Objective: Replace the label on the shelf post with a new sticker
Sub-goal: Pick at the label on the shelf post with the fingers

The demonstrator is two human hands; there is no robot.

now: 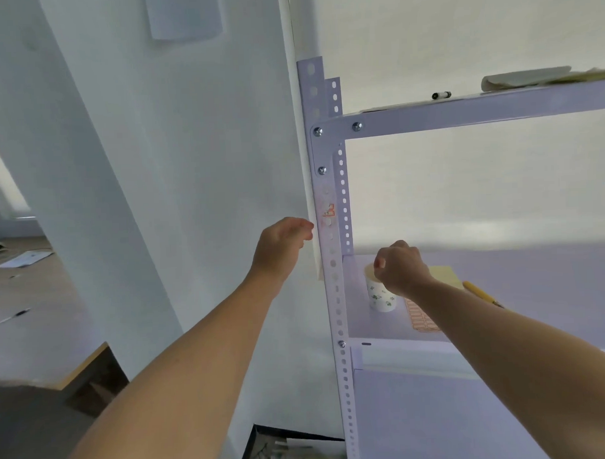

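Now, label (329, 211): a torn reddish scrap on the shelf post (337, 296), just above my left fingertips.
Left hand (284, 243): half curled, fingertips at the post's edge, gripping nothing.
Right hand (400, 267): balled up over the paper cup (382, 297); whether it pinches anything, I cannot tell.
Sticker sheet (422, 319): flat on the shelf (536, 276), partly under my right forearm.

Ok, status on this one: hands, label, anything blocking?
Left hand curled at post edge beside label, grip unclear. Right hand fisted above cup. Label on post, red marks showing. Nothing blocking.
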